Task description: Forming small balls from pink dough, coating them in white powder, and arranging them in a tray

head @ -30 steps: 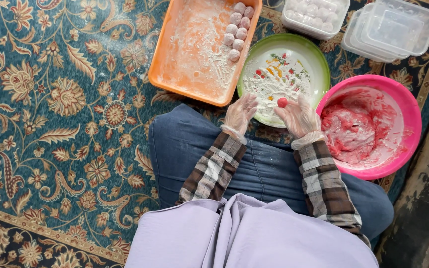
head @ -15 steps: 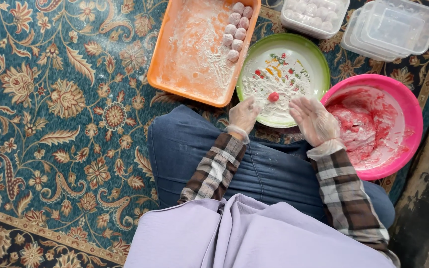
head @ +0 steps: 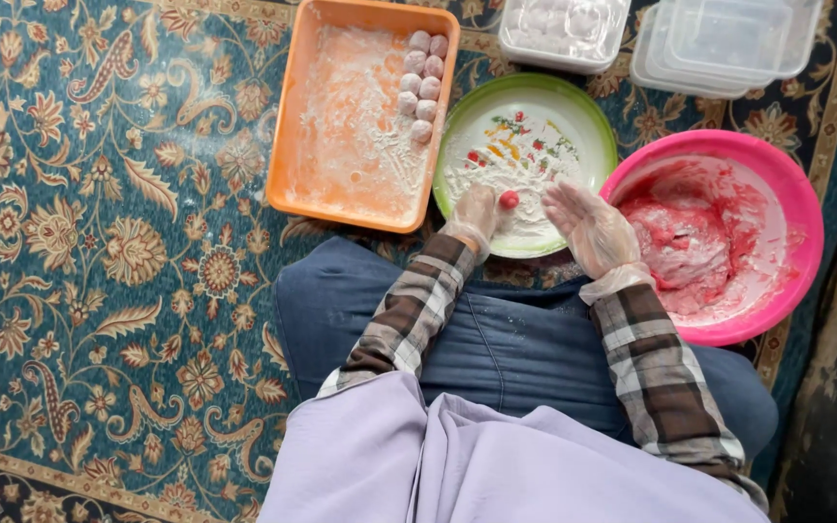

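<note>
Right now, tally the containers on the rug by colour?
Orange tray: 1
Green-rimmed plate: 1
Pink bowl: 1
Clear plastic tubs: 2 groups, one holding pale balls, the other an empty stack, whose count I cannot tell
Total: 5

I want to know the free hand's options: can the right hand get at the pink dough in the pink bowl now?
Probably yes. The right hand is open, holds nothing, and hovers beside the pink bowl. Nothing lies between it and the pink dough.
</note>
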